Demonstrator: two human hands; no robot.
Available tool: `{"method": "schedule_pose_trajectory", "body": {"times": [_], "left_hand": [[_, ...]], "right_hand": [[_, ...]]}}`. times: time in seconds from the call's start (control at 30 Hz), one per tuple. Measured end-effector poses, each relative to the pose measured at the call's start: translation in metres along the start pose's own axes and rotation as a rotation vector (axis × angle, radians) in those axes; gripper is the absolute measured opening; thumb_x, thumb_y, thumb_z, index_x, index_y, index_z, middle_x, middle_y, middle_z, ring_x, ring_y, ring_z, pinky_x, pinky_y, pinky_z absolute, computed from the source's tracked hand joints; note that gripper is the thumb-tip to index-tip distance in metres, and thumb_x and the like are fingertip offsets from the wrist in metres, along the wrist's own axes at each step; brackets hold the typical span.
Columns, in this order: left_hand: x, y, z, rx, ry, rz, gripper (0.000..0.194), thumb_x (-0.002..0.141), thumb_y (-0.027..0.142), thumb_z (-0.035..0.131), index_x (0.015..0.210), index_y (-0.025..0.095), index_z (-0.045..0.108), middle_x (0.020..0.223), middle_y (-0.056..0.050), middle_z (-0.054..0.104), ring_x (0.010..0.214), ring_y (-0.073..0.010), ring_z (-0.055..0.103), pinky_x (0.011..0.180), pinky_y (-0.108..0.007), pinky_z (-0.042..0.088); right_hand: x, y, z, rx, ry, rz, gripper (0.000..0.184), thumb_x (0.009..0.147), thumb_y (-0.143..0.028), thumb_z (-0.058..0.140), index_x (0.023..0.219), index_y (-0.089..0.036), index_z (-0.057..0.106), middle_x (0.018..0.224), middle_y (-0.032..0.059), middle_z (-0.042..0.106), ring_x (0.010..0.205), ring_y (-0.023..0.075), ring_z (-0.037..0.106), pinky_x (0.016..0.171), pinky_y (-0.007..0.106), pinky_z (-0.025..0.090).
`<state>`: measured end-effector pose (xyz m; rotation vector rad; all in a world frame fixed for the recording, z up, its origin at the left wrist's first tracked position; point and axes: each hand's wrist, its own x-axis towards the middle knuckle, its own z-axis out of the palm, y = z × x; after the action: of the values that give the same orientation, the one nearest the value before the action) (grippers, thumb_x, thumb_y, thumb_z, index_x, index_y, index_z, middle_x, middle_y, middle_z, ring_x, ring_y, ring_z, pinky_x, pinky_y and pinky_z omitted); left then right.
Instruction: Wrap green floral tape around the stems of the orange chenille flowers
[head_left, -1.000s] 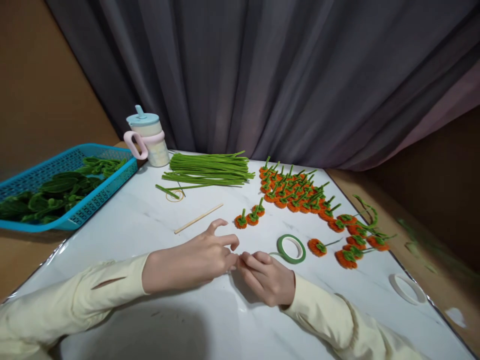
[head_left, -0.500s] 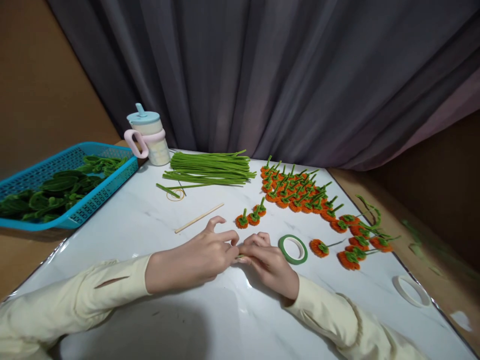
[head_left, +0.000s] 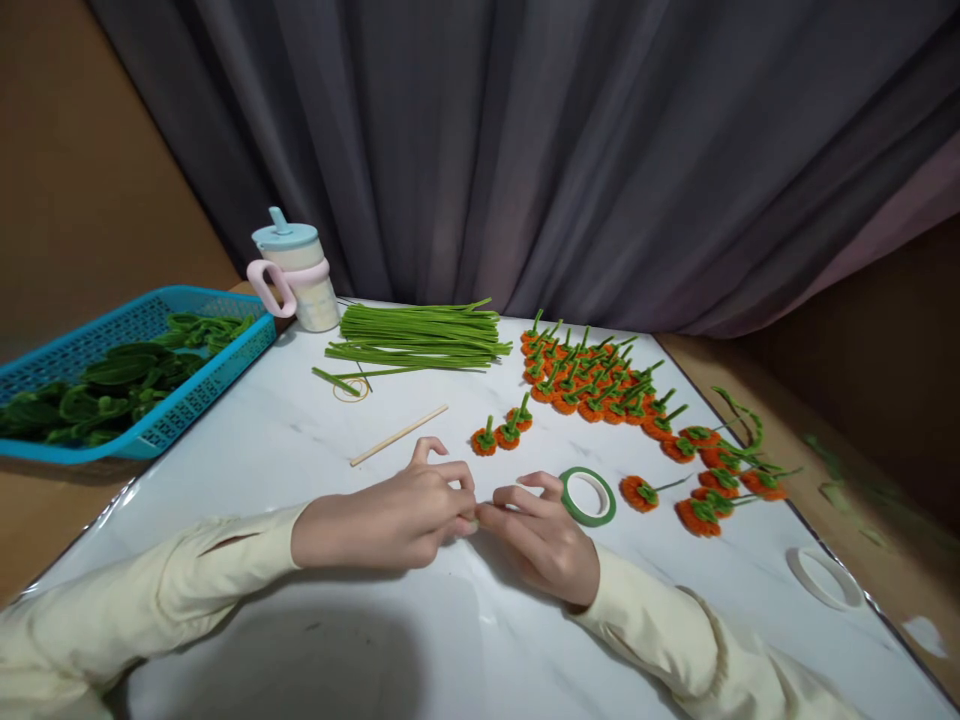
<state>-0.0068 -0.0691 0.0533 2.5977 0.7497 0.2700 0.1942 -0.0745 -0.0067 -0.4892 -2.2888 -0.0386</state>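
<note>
Near the middle of the white table (head_left: 480,640), my left hand (head_left: 405,515) is closed in a pinch. A small greenish bit shows at its fingertips, too hidden to name. My right hand (head_left: 544,535) meets it there, its index fingertip at the same bit and its other fingers loosely curled; its thumb is hidden. Just right of that hand lies a roll of green tape (head_left: 604,510). Beyond the hands stand several orange pumpkin-like pieces with green stems (head_left: 508,432). A thin wooden stick (head_left: 397,435) lies past my left hand.
A bundle of green pipe cleaners (head_left: 420,335) lies at the back, beside a lidded cup (head_left: 315,300). Many orange pieces (head_left: 592,385) crowd the right. At left stands a blue basket (head_left: 187,405) of green leaves. A white tape roll (head_left: 825,580) lies near the right edge.
My right hand's fingers have spread and lifted from their tighter curl, drawing slightly away from my left hand. My left hand has barely moved.
</note>
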Motion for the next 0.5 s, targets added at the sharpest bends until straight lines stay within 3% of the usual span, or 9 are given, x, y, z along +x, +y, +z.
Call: {"method": "schedule_pose_trajectory", "body": {"times": [0.2,0.43,0.5], "left_hand": [[0.002,-0.004,-0.003,-0.139,-0.044,-0.020,0.035,0.091,0.012,0.046,0.056,0.014,0.049,0.066,0.003,0.056,0.082,-0.0121,0.055,0.084,-0.029,0.027],[0.000,-0.006,0.005,0.273,0.111,0.055,0.016,0.091,0.027,0.053,0.082,0.015,0.056,0.075,-0.003,0.064,0.095,-0.0194,0.056,0.095,-0.042,0.022],[-0.002,-0.006,0.009,0.355,0.123,0.101,0.013,0.092,0.020,0.048,0.082,0.014,0.054,0.076,-0.006,0.065,0.091,-0.0188,0.057,0.092,-0.040,0.026]], "right_hand": [[-0.001,0.002,-0.005,-0.175,0.022,-0.226,0.023,0.089,-0.001,0.040,0.101,-0.005,0.060,0.076,0.0062,0.070,0.084,0.0132,0.062,0.076,0.029,0.039],[-0.005,0.006,0.004,-0.107,0.020,-0.104,0.022,0.087,-0.002,0.045,0.107,-0.004,0.054,0.071,0.0046,0.068,0.077,0.0151,0.061,0.075,0.034,0.038],[-0.004,0.005,0.004,-0.091,-0.001,-0.086,0.022,0.086,-0.003,0.046,0.107,-0.006,0.054,0.069,0.0031,0.067,0.076,0.0145,0.062,0.075,0.033,0.038]]}}
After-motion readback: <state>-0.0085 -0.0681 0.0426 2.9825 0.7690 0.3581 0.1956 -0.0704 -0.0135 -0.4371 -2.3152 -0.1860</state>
